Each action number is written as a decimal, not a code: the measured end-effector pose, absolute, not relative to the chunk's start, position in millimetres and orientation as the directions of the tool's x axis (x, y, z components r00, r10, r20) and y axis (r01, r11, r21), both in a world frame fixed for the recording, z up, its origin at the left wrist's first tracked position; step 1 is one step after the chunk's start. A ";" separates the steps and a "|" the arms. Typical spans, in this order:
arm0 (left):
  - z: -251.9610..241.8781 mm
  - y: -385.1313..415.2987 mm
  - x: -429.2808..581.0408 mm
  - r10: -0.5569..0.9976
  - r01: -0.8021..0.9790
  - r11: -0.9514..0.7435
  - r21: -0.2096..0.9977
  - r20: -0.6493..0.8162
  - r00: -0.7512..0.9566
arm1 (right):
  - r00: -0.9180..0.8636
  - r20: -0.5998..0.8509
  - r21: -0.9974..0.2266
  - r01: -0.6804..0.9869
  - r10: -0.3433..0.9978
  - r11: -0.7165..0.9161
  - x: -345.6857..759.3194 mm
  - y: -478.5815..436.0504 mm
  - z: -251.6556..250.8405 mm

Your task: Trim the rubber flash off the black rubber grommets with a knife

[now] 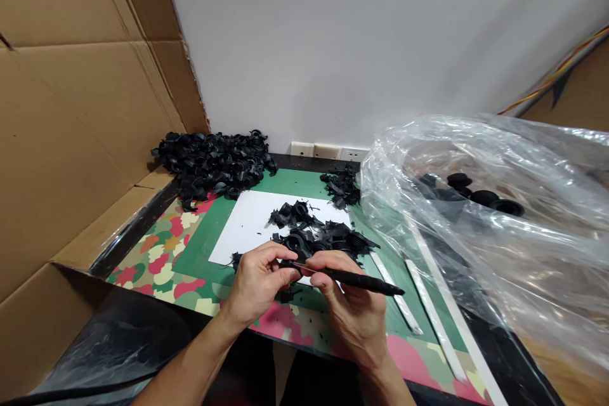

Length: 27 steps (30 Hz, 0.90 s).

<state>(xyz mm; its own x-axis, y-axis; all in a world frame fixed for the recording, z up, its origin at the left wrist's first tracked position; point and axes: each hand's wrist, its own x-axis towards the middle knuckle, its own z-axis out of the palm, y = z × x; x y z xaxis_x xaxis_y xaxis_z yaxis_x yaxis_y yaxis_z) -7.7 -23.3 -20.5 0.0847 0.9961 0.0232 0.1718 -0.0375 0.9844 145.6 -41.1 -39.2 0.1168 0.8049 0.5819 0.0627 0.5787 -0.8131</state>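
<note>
My left hand (257,282) pinches a small black rubber part (288,264) between thumb and fingers, just above the front of a green cutting mat (204,235). My right hand (349,304) grips a thin black knife-like tool (352,278), its tip pointing left against that part. Right behind my hands, several black ribbed rubber pieces (318,235) lie on a white sheet (247,222).
A large heap of black rubber parts (214,162) sits at the back left by a cardboard wall (71,108). A smaller scrap pile (341,185) lies at the back. A clear plastic bag (495,222) with black round parts fills the right. White strips (431,311) lie beside it.
</note>
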 end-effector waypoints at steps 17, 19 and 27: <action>-14.1 -28.8 -6.5 0.945 0.130 0.327 0.936 -0.327 -0.024 | 0.505 0.540 -0.838 0.397 0.674 0.374 173.2 -31.0 -37.4; -11.9 -27.6 -6.7 0.942 0.126 0.335 0.934 -0.335 -0.022 | 0.492 0.387 -0.920 0.264 0.780 0.290 170.3 -34.3 -38.1; -14.5 -26.3 -11.7 0.973 0.199 0.226 0.954 -0.229 -0.006 | 0.316 0.202 -0.979 0.061 0.927 0.193 157.4 -37.9 -37.7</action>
<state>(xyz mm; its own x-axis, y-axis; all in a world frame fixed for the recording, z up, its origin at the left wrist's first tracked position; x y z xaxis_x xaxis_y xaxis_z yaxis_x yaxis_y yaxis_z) -11.7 -26.3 -14.5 -0.0058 0.9734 -0.2292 0.1990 0.2257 0.9537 157.4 -37.9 -37.7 0.3159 0.9270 0.2020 0.0606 0.1928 -0.9794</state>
